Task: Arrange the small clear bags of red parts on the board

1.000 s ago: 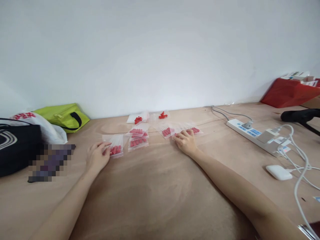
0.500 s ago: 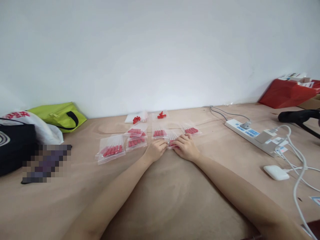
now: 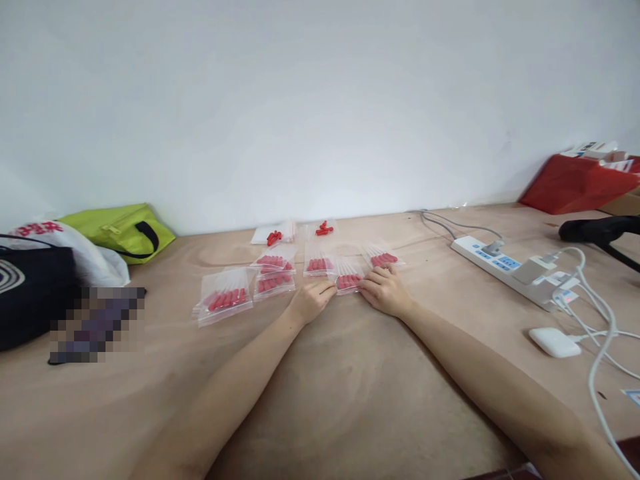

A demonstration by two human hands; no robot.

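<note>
Several small clear zip bags of red pieces lie on the tan table (image 3: 330,373) near the wall. My left hand (image 3: 310,301) and my right hand (image 3: 386,291) rest on either side of one small bag (image 3: 349,281), fingers curled and pinching its left and right edges. Another bag (image 3: 320,264) lies just behind my left hand. One more bag (image 3: 384,259) lies behind my right hand. Further left sit a larger bag (image 3: 225,299) and two stacked bags (image 3: 273,272). By the wall are two bags with loose red bits (image 3: 275,235).
A lime green bag (image 3: 120,230), a white plastic bag (image 3: 85,257) and a black bag (image 3: 30,290) sit at the left. At the right lie a white power strip (image 3: 505,270) with cables, a white charger (image 3: 555,342) and a red box (image 3: 575,183).
My left hand left the larger bag at the left and came to the middle. Both hands now pinch one small bag, and my right hand shifted slightly right.
</note>
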